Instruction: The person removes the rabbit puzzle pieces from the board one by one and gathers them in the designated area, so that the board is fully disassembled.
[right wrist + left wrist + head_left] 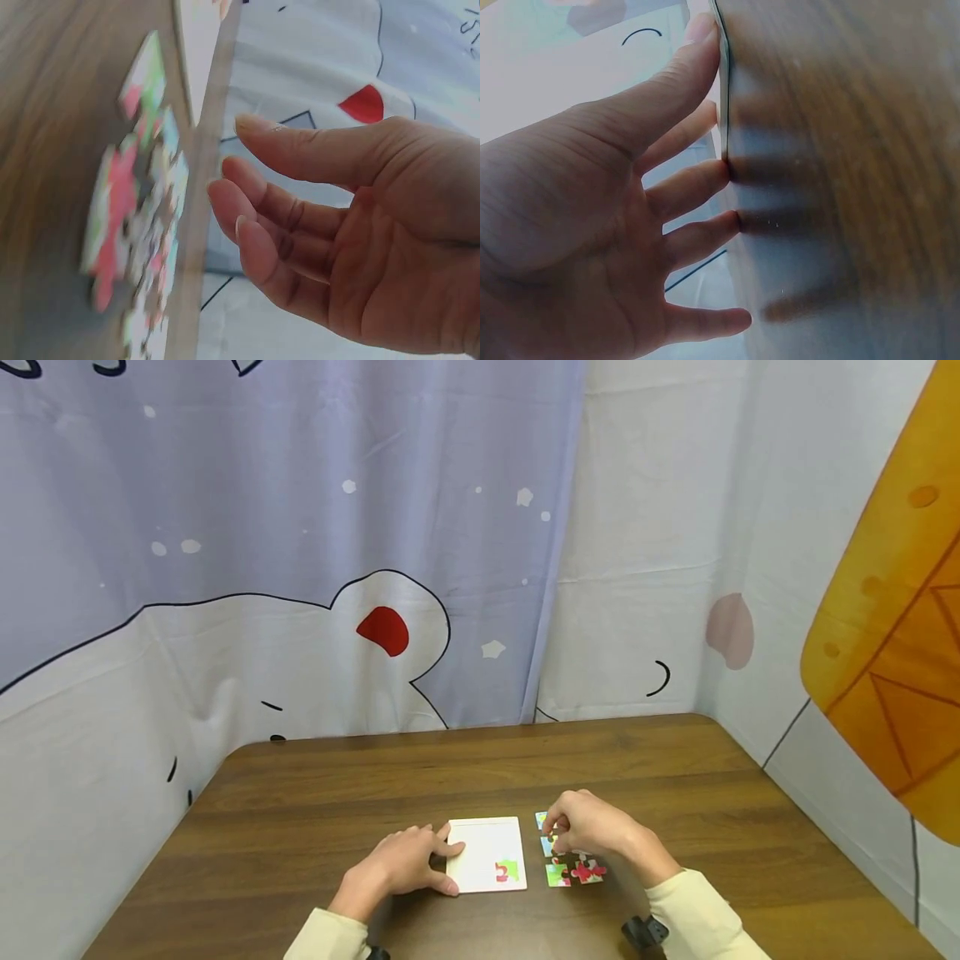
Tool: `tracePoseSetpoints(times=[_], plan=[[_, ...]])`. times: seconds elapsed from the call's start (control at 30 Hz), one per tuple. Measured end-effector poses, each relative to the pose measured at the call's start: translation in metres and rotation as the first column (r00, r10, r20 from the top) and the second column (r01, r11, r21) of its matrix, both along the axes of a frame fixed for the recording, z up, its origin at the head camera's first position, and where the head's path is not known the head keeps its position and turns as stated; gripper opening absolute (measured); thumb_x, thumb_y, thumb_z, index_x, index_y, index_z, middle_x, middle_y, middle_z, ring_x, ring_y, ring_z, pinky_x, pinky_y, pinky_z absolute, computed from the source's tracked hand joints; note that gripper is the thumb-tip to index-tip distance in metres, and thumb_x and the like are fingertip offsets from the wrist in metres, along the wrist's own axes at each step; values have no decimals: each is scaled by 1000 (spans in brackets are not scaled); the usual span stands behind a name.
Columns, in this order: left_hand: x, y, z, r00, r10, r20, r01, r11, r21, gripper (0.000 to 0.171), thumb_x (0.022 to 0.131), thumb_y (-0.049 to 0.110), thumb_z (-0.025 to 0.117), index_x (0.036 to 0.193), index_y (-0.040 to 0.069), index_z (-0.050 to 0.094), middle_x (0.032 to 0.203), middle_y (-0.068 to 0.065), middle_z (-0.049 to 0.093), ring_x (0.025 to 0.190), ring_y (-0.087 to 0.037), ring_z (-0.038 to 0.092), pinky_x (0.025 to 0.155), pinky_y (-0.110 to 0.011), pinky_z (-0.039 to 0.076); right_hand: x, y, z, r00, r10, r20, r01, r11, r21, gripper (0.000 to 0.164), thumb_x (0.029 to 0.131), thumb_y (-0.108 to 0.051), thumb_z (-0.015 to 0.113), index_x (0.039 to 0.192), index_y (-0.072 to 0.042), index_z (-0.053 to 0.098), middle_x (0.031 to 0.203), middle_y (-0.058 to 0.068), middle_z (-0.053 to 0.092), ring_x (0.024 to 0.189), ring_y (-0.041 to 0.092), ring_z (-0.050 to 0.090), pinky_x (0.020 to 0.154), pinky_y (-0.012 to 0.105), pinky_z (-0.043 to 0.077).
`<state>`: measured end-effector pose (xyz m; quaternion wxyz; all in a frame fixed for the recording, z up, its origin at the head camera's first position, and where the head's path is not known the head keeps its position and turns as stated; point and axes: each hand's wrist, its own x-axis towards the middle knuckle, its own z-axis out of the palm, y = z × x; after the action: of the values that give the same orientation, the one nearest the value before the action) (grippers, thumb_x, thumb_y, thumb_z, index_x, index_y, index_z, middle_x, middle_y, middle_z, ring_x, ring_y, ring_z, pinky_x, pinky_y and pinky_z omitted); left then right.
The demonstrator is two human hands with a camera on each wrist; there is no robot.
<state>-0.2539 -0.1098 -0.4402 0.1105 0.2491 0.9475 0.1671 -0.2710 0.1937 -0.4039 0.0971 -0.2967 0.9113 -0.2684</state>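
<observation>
A square white puzzle tray [480, 839] lies flat on the table, with a green-and-red jigsaw piece [511, 870] in its lower right corner. My left hand [405, 860] rests at the tray's left side, thumb and fairly straight fingers touching its edge. Over the loose pieces, right of the tray, hovers my right hand [592, 822]. Its fingers are loosely bent, and in the right wrist view a gap shows between thumb and fingertips with nothing in it. A red piece [589, 872] and a green piece [557, 875] lie nearest me; the hand partly covers others farther back.
The brown wooden table [337, 777] extends to a printed curtain [465, 527] behind its far edge. Another white cloth with an orange shape [892, 677] hangs along the right side. Dark wrist straps [645, 932] show below the sleeves.
</observation>
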Motion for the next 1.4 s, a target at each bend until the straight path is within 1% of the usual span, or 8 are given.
tracePoseSetpoints(times=[0.13, 0.27, 0.4, 0.53, 0.67, 0.87, 1.17, 1.4], plan=[[0, 1, 0, 1000, -4, -7, 4, 1000, -3, 68, 74, 48, 81, 135, 21, 66, 149, -16, 48, 133, -43, 47, 102, -60, 40, 2, -19, 3, 1000, 10, -12, -10, 1000, 2, 19, 77, 8, 75, 94, 0, 75, 57, -8, 48, 52, 3, 42, 55, 23, 41], [0, 2, 0, 1000, -11, -12, 11, 1000, -8, 68, 75, 48, 81, 135, 22, 66, 148, -16, 49, 132, -42, 49, 101, -59, 42, 4, -39, -2, 999, 32, -31, -31, 999, 37, 23, 76, 6, 76, 98, 2, 74, 59, -6, 51, 56, 4, 45, 59, 24, 43], [0, 3, -2, 999, -20, -31, 20, 1000, -15, 67, 74, 49, 80, 134, 22, 66, 146, -16, 51, 129, -41, 51, 98, -58, 44, 8, -56, -8, 999, 13, -35, -9, 995, 97, 29, 73, 1, 82, 101, 0, 75, 74, -2, 60, 72, 11, 54, 63, 25, 47], [0, 3, -1, 999, -25, -47, 24, 1000, -17, 67, 74, 49, 81, 134, 22, 67, 145, -17, 52, 128, -40, 53, 96, -56, 46, 10, -66, -12, 1000, -14, -27, 18, 989, 145, 36, 68, -2, 88, 101, -2, 75, 81, -2, 62, 86, 15, 55, 67, 26, 49], [0, 2, 0, 998, -28, -47, 28, 1000, -7, 67, 74, 48, 82, 133, 22, 67, 145, -18, 52, 127, -42, 53, 96, -58, 46, 10, -70, -15, 999, -9, -37, 15, 988, 156, 36, 64, 1, 87, 98, -1, 75, 78, -4, 59, 79, 10, 51, 64, 24, 47], [1, 0, 1, 999, -26, -43, 26, 1000, -6, 67, 74, 48, 81, 134, 21, 67, 146, -18, 52, 128, -43, 52, 97, -59, 45, 9, -72, -18, 1000, 11, -22, -8, 989, 145, 30, 66, 5, 85, 94, -1, 74, 74, -4, 58, 66, 5, 49, 61, 22, 47], [0, -1, -1, 998, -22, -53, 21, 1000, -15, 67, 74, 49, 81, 134, 23, 67, 146, -18, 52, 128, -43, 52, 96, -59, 46, 9, -74, -18, 999, 9, -35, -3, 986, 165, 27, 65, 5, 84, 85, -9, 73, 71, -6, 56, 76, 9, 49, 63, 23, 45], [0, -1, -1, 998, -26, -62, 26, 1000, -15, 67, 73, 49, 81, 133, 22, 67, 145, -18, 52, 126, -42, 54, 94, -57, 47, 7, -75, -21, 998, 11, -68, 0, 986, 167, 29, 62, 7, 81, 79, -15, 72, 67, -8, 52, 77, 10, 49, 62, 23, 44]])
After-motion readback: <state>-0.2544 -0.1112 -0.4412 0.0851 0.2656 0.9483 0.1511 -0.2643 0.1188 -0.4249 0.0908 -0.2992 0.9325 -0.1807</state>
